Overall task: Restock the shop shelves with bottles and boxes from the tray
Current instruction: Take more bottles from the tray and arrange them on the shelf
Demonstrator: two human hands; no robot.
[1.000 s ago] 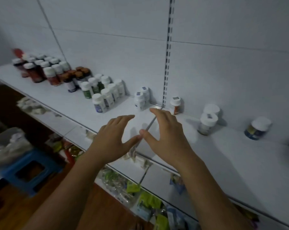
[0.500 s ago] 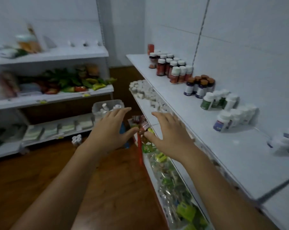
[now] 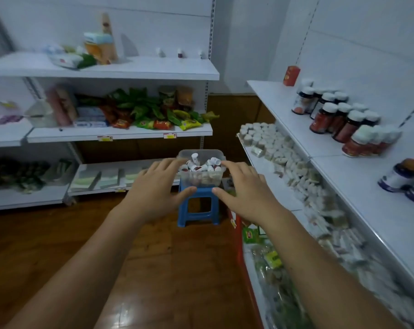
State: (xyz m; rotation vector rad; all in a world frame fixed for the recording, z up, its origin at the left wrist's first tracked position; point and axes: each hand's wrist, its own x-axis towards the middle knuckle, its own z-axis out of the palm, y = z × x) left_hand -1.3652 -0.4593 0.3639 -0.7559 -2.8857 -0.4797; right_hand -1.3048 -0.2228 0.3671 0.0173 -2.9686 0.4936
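A clear plastic tray [image 3: 216,153] filled with several small white-capped bottles [image 3: 202,165] stands on a blue stool [image 3: 198,203] in the middle of the floor. My left hand [image 3: 157,187] and my right hand [image 3: 246,189] are stretched out in front of me, fingers spread, on either side of the tray as seen from here. Neither hand holds anything. The white shelf [image 3: 358,172] on the right carries rows of white-capped bottles [image 3: 339,117] and a red box [image 3: 291,76] at its far end.
Lower shelves on the right hold small white packets [image 3: 279,148] and green bagged goods [image 3: 272,260]. A second shelf unit [image 3: 120,134] across the wooden floor carries snack packs and boxes. Open floor [image 3: 58,238] lies to the left of the stool.
The view has swung left from the right-hand shelf to the aisle. The tray on the stool now sits centred between my outstretched, empty hands.
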